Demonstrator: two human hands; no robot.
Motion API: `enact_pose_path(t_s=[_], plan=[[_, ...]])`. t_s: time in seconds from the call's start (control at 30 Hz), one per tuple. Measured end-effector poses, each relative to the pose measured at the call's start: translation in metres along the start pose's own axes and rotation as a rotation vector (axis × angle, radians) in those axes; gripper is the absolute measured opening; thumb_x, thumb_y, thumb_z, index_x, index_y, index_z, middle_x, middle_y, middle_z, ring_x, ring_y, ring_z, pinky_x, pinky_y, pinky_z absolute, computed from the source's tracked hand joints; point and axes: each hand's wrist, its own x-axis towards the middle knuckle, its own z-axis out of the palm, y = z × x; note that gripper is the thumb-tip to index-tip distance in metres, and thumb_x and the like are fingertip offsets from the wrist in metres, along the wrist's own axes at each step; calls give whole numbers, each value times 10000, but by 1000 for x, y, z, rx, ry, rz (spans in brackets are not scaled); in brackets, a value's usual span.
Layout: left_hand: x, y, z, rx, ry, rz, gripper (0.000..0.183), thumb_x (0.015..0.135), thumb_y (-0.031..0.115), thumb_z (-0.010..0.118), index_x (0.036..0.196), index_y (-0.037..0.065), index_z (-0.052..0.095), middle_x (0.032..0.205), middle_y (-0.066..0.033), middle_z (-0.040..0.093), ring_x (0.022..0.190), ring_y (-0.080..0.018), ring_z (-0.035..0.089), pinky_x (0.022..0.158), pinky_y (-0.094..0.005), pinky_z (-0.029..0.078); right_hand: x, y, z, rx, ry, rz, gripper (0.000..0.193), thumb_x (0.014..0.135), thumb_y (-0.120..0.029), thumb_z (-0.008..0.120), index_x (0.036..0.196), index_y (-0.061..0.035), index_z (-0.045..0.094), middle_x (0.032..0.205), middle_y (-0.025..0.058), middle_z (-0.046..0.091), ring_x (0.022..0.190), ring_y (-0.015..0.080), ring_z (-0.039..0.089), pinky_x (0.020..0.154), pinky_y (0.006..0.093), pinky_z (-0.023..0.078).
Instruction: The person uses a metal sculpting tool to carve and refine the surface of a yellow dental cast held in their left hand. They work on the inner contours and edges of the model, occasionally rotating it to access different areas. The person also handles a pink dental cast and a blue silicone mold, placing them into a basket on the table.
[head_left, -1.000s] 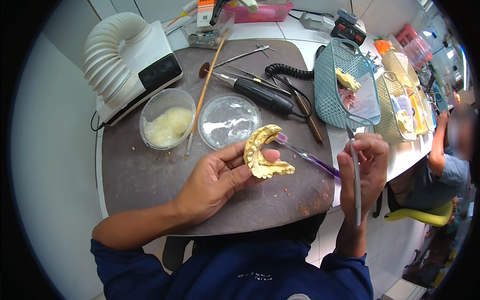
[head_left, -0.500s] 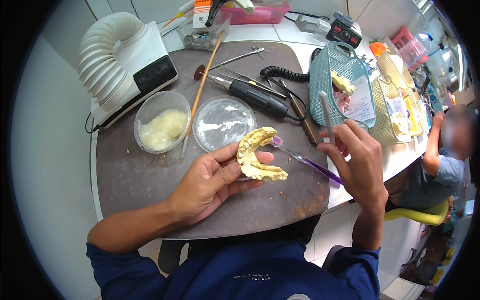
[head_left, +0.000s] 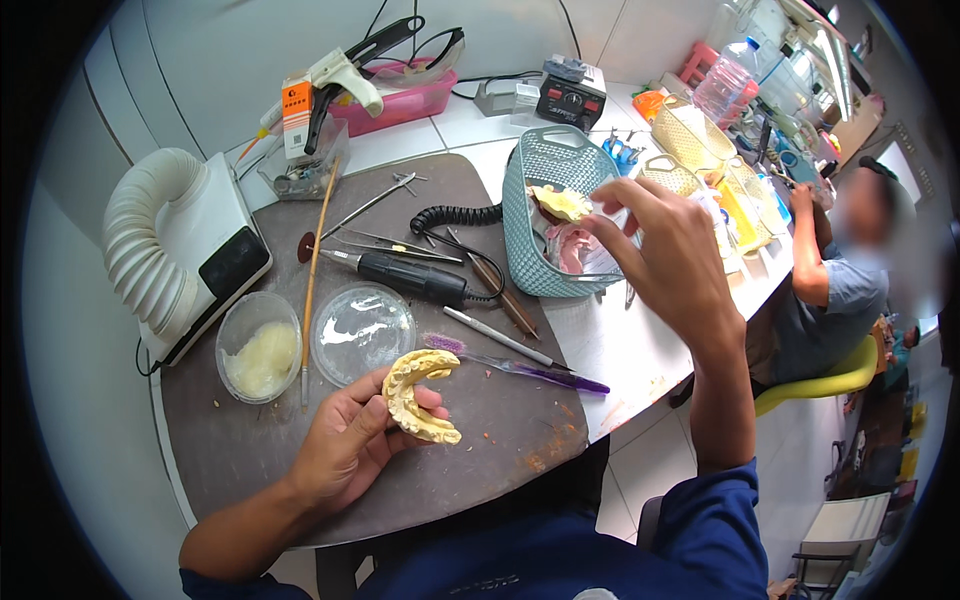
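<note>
Work surface and surroundings. A grey-brown board lies on a white tiled counter before a pale wall; orange stains mark the board's near right corner. A white machine with a ribbed hose stands at the left edge. At right, a person sits beside the counter on a yellow-green chair.

Containers. Near the board's left edge, a clear tub holds a pale yellow mass; next to it lies a round clear dish, smeared white. Off the right edge, a blue-green basket contains a yellow tooth model, a pink piece and paper.

Hands, well apart. The left hand grips a horseshoe-shaped model above the board's near half. The right hand is raised at the basket, fingers curved beside the tooth model — whether they grip it cannot be told. A knife and a purple toothbrush lie by the board's right edge.
</note>
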Motion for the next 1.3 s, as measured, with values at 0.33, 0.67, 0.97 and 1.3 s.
enact_pose_path(t_s=[0.33,0.67,0.97,1.3], plan=[[0,2,-1,8,75,201,601,1023,312,515,1514,53,284,1153,-119,631,1070,-208,633,930,-359,536,13,-6,7,294,229,98,133,923,-100,648,970,21,673,893,102,661,727,152,669,665,289,546],[-5,4,-6,375,171,445,532,1059,225,424,1517,14,256,1169,-129,605,1087,-172,607,909,-318,542,-84,-87,26,1239,-727,630,185,892,-70,711,1002,53,628,961,98,662,739,134,693,625,250,568],[-5,5,-4,351,158,398,572,1032,167,463,1523,-21,238,1204,-124,600,1111,-176,589,960,-332,509,-67,-81,22,319,-415,-265,508,714,-51,770,1201,-43,623,1180,141,633,1037,269,641,805,339,551],[-7,8,5,259,186,328,618,996,177,591,1503,-21,299,1158,-134,631,1070,-166,627,976,-315,506,-41,-89,19,356,-713,-392,670,665,-70,771,1294,-34,544,1288,149,553,1175,332,554,956,385,482]])
